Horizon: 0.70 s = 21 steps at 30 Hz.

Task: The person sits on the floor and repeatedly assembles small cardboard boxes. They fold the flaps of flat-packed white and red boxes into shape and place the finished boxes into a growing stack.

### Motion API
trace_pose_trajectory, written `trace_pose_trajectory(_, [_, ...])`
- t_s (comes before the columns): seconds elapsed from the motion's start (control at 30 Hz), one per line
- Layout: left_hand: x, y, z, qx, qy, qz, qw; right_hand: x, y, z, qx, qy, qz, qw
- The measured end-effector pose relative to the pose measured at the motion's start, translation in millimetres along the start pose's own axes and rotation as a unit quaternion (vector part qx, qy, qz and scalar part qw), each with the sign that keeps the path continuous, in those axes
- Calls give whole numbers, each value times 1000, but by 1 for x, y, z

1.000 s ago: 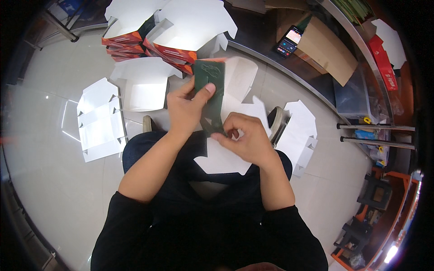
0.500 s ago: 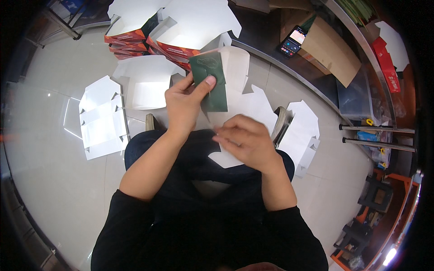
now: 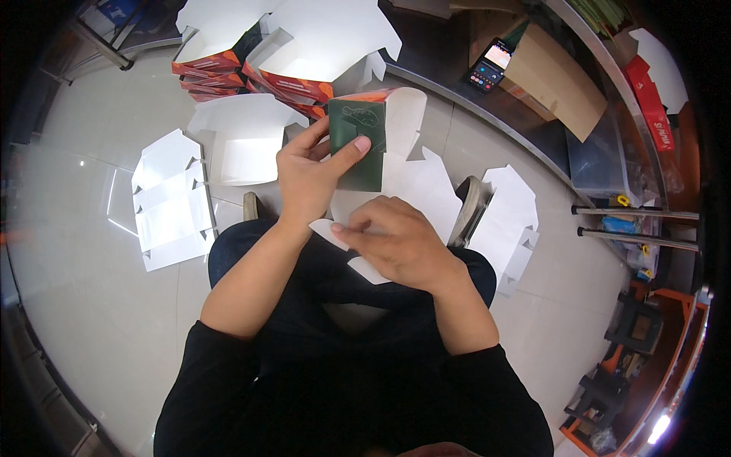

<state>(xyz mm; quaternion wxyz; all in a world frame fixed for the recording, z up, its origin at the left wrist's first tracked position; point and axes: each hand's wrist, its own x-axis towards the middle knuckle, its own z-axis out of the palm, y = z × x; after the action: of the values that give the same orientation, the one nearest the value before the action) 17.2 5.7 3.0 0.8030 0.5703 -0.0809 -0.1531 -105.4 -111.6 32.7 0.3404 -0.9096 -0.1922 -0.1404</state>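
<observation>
A partly folded cardboard box (image 3: 428,186), white inside with a green outer panel (image 3: 359,171), stands over my knees. My left hand (image 3: 306,177) grips its green side, thumb flat on the outer face and fingers behind. Close to my lap, my right hand (image 3: 407,242) pinches a white flap (image 3: 329,231) of the same box between thumb and fingers. A curved white flap sticks up at the box's far end. Part of the box is hidden behind both hands.
Formed boxes with red sides (image 3: 312,49) stand stacked ahead. A white open box (image 3: 245,156) and flat blanks (image 3: 171,202) lie on the floor at left; another blank (image 3: 504,213) is by my right foot. A phone (image 3: 491,65) leans against brown cardboard (image 3: 560,90) on the bench.
My right hand has moved left and closed on a white flap. The green panel, in my left hand, has turned slightly and shifted a little right.
</observation>
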Motion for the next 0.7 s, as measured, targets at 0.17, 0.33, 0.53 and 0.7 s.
trace_pose_trajectory(0.17, [2,2,-7,-49,-48,55,996,-9,11,2,189,231,251,921])
trace_pose_trajectory(0.33, [-2,1,-7,113,-95,120,982,-2,17,-3,360,214,395,818])
trace_pose_trajectory(0.53, [3,3,-9,222,-178,162,945,-6,18,-1,302,215,382,846])
trace_pose_trajectory(0.7, [3,5,-13,236,-233,174,927,-1,14,-4,275,182,420,846])
